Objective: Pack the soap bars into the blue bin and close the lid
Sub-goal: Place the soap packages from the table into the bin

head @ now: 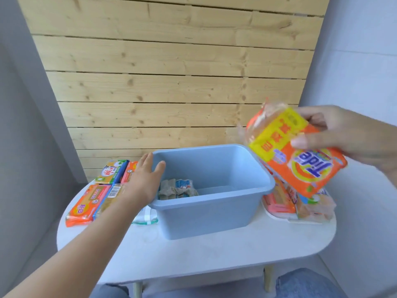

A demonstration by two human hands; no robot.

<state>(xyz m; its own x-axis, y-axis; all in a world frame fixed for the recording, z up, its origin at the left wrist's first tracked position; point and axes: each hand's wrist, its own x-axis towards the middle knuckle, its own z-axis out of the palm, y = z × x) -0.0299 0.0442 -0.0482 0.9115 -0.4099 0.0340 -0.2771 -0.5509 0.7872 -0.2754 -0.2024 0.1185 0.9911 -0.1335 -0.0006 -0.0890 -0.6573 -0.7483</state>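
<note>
The blue bin (214, 214) stands open in the middle of the white table (214, 254). One crumpled soap pack (178, 189) lies inside it at the left. My left hand (145, 179) rests flat against the bin's left rim, fingers apart. My right hand (348, 136) grips an orange Tide soap pack (300, 155), held tilted in the air above the bin's right edge. No lid is in view.
Orange and yellow soap bars (92, 203) lie left of the bin, with a green-and-yellow bar (111, 172) behind them and a white-green pack (146, 218) at the bin's foot. More soap packs (300, 203) are piled at the right. A wooden slat wall stands behind.
</note>
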